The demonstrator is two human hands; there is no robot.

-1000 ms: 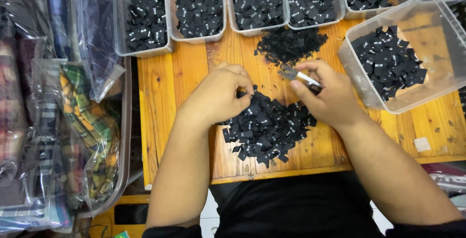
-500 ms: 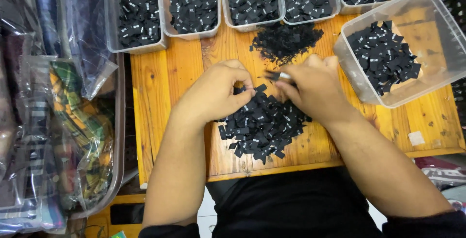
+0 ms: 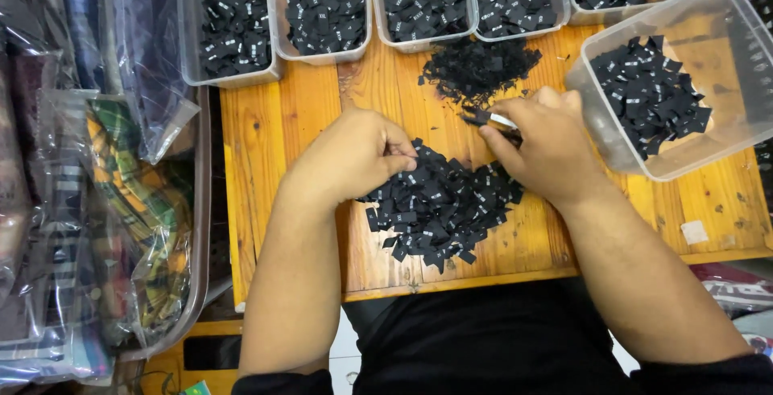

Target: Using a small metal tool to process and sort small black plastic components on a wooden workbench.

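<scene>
A heap of small black fabric labels point(image 3: 441, 203) with white print lies on the wooden table point(image 3: 274, 145) in front of me. My left hand point(image 3: 354, 153) rests on the heap's left edge, fingers curled and pinching at the labels. Just right of it, my right hand point(image 3: 541, 141) is closed on a small dark tool with a white part point(image 3: 493, 119), which sticks out to the left above the heap. A second, finer pile of black scraps point(image 3: 481, 69) sits just beyond both hands.
A row of clear plastic tubs point(image 3: 326, 8) filled with black labels lines the table's far edge. A larger clear tub point(image 3: 684, 81) with more labels stands tilted at the right. Bagged folded fabrics point(image 3: 121, 202) are stacked to the left of the table.
Both hands have stayed over the label heap, drawing slightly closer together. My right hand has turned the small tool a little leftward. The camera view shifted slightly.
</scene>
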